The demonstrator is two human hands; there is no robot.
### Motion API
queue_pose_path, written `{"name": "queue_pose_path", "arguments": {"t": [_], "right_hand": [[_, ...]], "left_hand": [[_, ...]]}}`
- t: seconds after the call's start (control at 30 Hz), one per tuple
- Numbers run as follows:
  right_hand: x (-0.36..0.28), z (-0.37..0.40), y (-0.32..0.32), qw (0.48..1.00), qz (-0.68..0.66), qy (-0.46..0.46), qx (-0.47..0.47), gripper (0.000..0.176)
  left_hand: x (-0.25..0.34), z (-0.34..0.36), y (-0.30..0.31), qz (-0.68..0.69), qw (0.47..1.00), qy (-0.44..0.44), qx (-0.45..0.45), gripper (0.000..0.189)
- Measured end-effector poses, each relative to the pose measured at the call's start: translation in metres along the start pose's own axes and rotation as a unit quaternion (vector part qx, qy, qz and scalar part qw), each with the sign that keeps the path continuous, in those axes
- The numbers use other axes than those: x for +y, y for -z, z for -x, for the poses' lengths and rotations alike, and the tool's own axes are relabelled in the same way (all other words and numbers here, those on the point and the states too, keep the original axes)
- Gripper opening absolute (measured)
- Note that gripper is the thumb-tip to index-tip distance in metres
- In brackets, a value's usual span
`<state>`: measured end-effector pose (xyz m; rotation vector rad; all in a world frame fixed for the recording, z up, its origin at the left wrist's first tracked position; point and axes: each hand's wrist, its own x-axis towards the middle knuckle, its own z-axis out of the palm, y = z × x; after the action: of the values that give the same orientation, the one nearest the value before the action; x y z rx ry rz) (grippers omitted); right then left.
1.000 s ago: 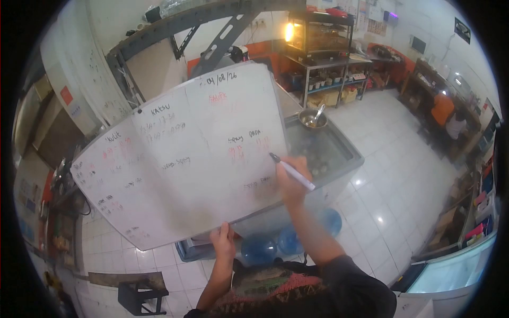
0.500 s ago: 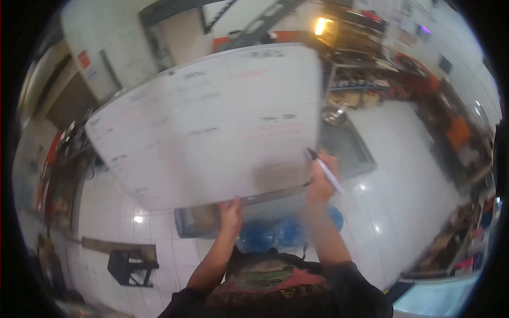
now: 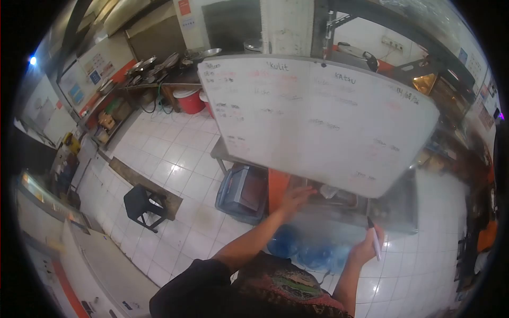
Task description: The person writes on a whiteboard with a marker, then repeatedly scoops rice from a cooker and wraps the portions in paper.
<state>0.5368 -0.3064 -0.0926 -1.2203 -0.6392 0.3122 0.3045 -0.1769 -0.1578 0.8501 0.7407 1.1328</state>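
Two hands are in view, both below a large whiteboard (image 3: 318, 116) that fills the upper middle of the scene, tilted, its written face towards the camera, with headed columns of faint red and black notes. The left hand (image 3: 294, 199) reaches up to the board's near edge; its fingers (image 3: 307, 190) are blurred, so whether they clasp the edge cannot be told. The right hand (image 3: 365, 250) sits nearer and to the right, clear of the board, fingers closed round a white marker (image 3: 375, 239) held with its black tip up. Blue water jugs (image 3: 283, 245) stand on the tiled floor between the forearms. A black stool (image 3: 140, 204) stands well left, and a red bucket (image 3: 188, 100) stands far left of the board.
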Motion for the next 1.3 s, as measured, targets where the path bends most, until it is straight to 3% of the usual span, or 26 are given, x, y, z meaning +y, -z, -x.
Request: {"name": "queue_pose_path", "arguments": {"t": [0.13,0.17,0.23,0.3,0.33,0.37,0.47,0.6,0.67,0.7,0.77,0.87,0.97,1.0,1.07,1.3], "right_hand": [[0.013,-0.001,-0.001,0.999,-0.013,-0.029,0.011,0.022],[0.012,0.004,-0.005,0.999,-0.013,-0.037,0.015,0.022],[0.006,0.01,-0.014,0.998,-0.014,-0.053,0.016,0.022],[-0.001,0.016,-0.023,0.998,-0.019,-0.06,0.009,0.02],[0.003,0.018,-0.025,0.998,-0.01,-0.055,-0.004,0.02],[0.01,0.02,-0.026,0.999,-0.002,-0.048,-0.016,0.02],[-0.01,0.046,-0.058,0.998,0.001,-0.054,-0.023,0.019],[-0.027,0.091,-0.115,0.994,-0.042,-0.092,-0.036,0.02],[-0.027,0.106,-0.147,0.994,-0.038,0.01,-0.103,0.021],[-0.032,0.121,-0.169,0.989,-0.029,0.062,-0.128,0.022],[-0.053,0.137,-0.205,0.989,-0.045,0.062,-0.13,0.021],[-0.042,0.154,-0.244,0.971,-0.12,0.044,-0.201,0.018],[-0.069,0.185,-0.28,0.967,-0.076,0.027,-0.243,0.016],[-0.084,0.195,-0.292,0.968,-0.04,0.023,-0.247,0.016],[-0.095,0.202,-0.307,0.959,0.021,0.092,-0.267,0.017],[-0.094,0.217,-0.334,0.943,0.018,0.206,-0.262,0.024]], "left_hand": [[-0.003,0.032,0.058,0.014,0.987,0.002,0.16,0.025],[-0.02,0.029,0.097,0.032,0.975,0.003,0.221,0.026],[-0.029,0.025,0.177,-0.072,0.95,-0.071,0.296,0.026],[0.017,0.036,0.213,-0.025,0.939,-0.053,0.339,0.039],[0.048,0.036,0.208,0.008,0.935,-0.101,0.339,0.041],[0.074,0.035,0.204,0.041,0.928,-0.148,0.338,0.043],[0.097,0.013,0.245,-0.028,0.952,-0.157,0.26,0.052],[0.121,0.0,0.25,-0.118,0.962,-0.15,0.196,0.042],[0.126,0.0,0.255,-0.151,0.96,-0.125,0.199,0.032],[0.127,-0.005,0.271,-0.237,0.941,-0.158,0.185,0.027],[0.118,-0.013,0.291,-0.397,0.874,-0.226,0.165,0.023],[0.138,-0.009,0.283,-0.379,0.888,-0.246,0.086,0.023],[0.158,0.002,0.268,-0.32,0.915,-0.247,0.025,0.017],[0.167,0.009,0.266,-0.367,0.892,-0.264,0.01,0.016],[0.189,0.016,0.262,-0.457,0.836,-0.304,-0.022,0.016],[0.208,0.047,0.26,-0.406,0.833,-0.375,-0.023,0.015]]}}
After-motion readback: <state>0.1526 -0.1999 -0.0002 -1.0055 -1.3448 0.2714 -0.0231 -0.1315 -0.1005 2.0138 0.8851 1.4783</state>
